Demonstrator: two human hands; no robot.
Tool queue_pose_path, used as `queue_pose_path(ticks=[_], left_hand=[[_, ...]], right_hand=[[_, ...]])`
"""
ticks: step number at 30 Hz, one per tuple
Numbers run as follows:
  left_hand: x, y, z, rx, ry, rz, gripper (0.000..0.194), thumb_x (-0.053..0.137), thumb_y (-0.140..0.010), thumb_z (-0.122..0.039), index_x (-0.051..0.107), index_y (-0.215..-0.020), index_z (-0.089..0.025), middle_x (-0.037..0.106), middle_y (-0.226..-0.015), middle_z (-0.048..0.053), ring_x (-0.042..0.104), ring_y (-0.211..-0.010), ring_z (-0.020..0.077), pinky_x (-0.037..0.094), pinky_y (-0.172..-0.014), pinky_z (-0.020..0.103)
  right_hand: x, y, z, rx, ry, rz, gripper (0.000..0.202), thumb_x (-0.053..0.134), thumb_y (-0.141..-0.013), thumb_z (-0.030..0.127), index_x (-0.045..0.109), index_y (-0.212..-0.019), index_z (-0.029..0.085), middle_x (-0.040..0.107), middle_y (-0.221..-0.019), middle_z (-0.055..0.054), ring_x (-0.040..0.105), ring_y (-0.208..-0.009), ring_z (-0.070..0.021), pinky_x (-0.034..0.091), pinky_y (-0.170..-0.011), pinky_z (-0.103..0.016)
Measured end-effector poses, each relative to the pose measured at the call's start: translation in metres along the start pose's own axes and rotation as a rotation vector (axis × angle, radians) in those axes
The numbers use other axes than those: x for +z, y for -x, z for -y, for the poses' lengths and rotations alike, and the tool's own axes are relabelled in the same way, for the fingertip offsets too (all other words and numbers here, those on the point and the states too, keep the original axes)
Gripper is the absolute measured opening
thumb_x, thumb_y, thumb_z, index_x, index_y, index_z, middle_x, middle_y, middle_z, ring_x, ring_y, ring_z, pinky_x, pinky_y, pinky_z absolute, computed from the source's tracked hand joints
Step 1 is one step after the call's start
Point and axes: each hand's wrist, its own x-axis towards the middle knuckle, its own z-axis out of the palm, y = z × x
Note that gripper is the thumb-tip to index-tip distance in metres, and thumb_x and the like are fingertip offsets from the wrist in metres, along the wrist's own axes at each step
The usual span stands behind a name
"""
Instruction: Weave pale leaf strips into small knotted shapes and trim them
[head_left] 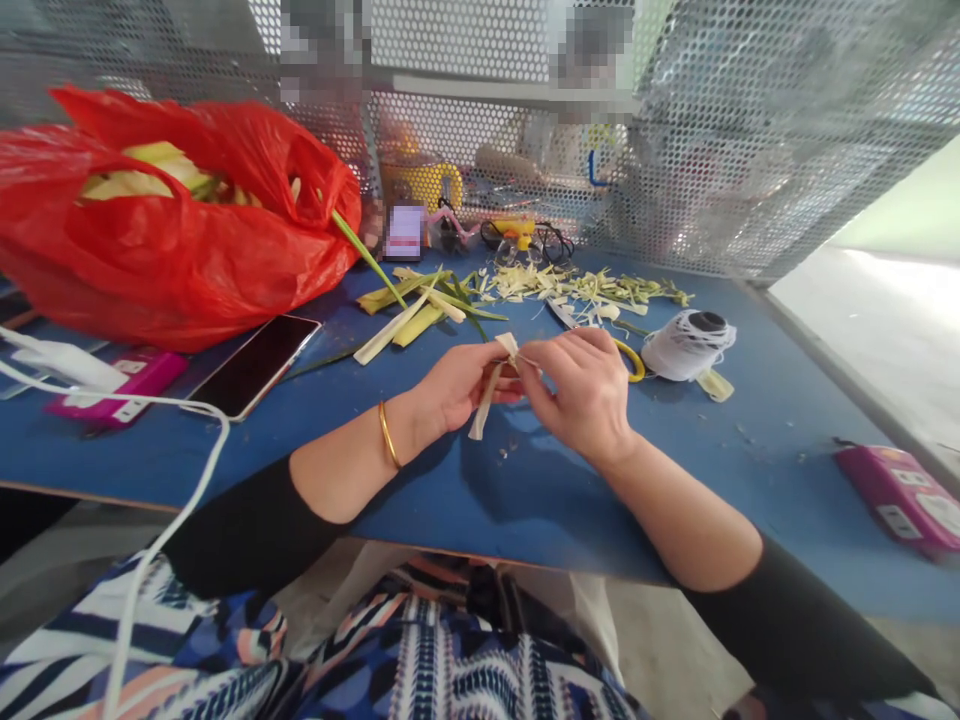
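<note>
Head view: my left grip (474,388) grasps a pale, flat, ribbon-like plant strip (484,406), its loose end hanging down, while my right grip (583,388) pinches it near the top, both above the blue counter (540,500). Partly hidden behind my right are yellow-handled metal scissors (637,361), beside a white thread spool (672,350). Farther out lie cream-and-green leaf pieces (418,323), pale shredded trimmings (525,283) and, leftward, a bulging red plastic bag (247,250).

One head-worn camera looks forward and down on the hands (583,392), fairly near.
</note>
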Motion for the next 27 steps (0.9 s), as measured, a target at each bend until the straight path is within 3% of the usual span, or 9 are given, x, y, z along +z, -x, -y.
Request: queue_pose_path(ticks=[8, 12, 18, 22, 24, 27], left_hand=[[-0.002, 0.005, -0.007, -0.015, 0.199, 0.092, 0.021, 0.053, -0.084, -0.013, 0.065, -0.067, -0.014, 0.066, -0.060, 0.004, 0.063, -0.054, 0.0121, 0.057, -0.061, 0.025], [-0.003, 0.005, -0.007, 0.066, 0.188, 0.120, 0.012, 0.062, -0.083, -0.013, 0.065, -0.072, -0.013, 0.064, -0.065, 0.001, 0.060, -0.055, 0.0087, 0.053, -0.060, 0.022], [-0.004, 0.002, -0.003, 0.147, 0.137, 0.108, 0.010, 0.065, -0.079, -0.002, 0.066, -0.073, -0.010, 0.063, -0.066, 0.001, 0.058, -0.059, 0.0077, 0.048, -0.062, 0.020], [-0.006, 0.000, -0.001, 0.131, 0.099, 0.092, 0.008, 0.063, -0.082, -0.006, 0.068, -0.078, -0.011, 0.065, -0.070, 0.002, 0.058, -0.058, 0.0079, 0.044, -0.057, 0.019], [-0.007, -0.002, 0.002, 0.111, 0.092, 0.097, 0.004, 0.065, -0.081, -0.008, 0.068, -0.081, -0.011, 0.066, -0.073, 0.002, 0.058, -0.058, 0.0077, 0.043, -0.057, 0.019], [-0.008, -0.004, 0.005, 0.134, 0.110, 0.129, 0.005, 0.068, -0.077, -0.006, 0.068, -0.078, -0.011, 0.066, -0.072, 0.001, 0.059, -0.060, 0.0075, 0.043, -0.057, 0.018]], right_hand=[[0.002, 0.000, 0.001, -0.054, 0.135, -0.087, 0.025, 0.049, -0.093, 0.021, 0.068, -0.078, 0.025, 0.068, -0.076, -0.003, 0.054, -0.076, -0.0192, 0.035, -0.099, -0.039], [0.006, 0.001, -0.004, -0.159, 0.166, -0.028, 0.025, 0.050, -0.094, 0.020, 0.068, -0.077, 0.025, 0.068, -0.078, -0.001, 0.055, -0.078, -0.0178, 0.032, -0.101, -0.039], [0.006, 0.000, -0.004, -0.387, 0.232, -0.150, 0.016, 0.054, -0.094, 0.016, 0.068, -0.090, 0.023, 0.066, -0.080, -0.001, 0.056, -0.084, -0.0177, 0.037, -0.100, -0.040], [0.006, -0.001, 0.002, -0.675, 0.262, -0.024, 0.021, 0.050, -0.096, 0.011, 0.068, -0.090, 0.020, 0.065, -0.084, -0.003, 0.057, -0.087, -0.0183, 0.044, -0.096, -0.038], [0.009, 0.000, 0.004, -0.696, 0.288, 0.039, 0.024, 0.047, -0.096, 0.009, 0.068, -0.089, 0.018, 0.065, -0.086, -0.005, 0.058, -0.088, -0.0196, 0.045, -0.094, -0.040], [0.013, 0.002, 0.003, -0.638, 0.236, 0.020, 0.027, 0.046, -0.097, 0.011, 0.067, -0.083, 0.019, 0.064, -0.083, -0.004, 0.058, -0.085, -0.0191, 0.045, -0.090, -0.040]])
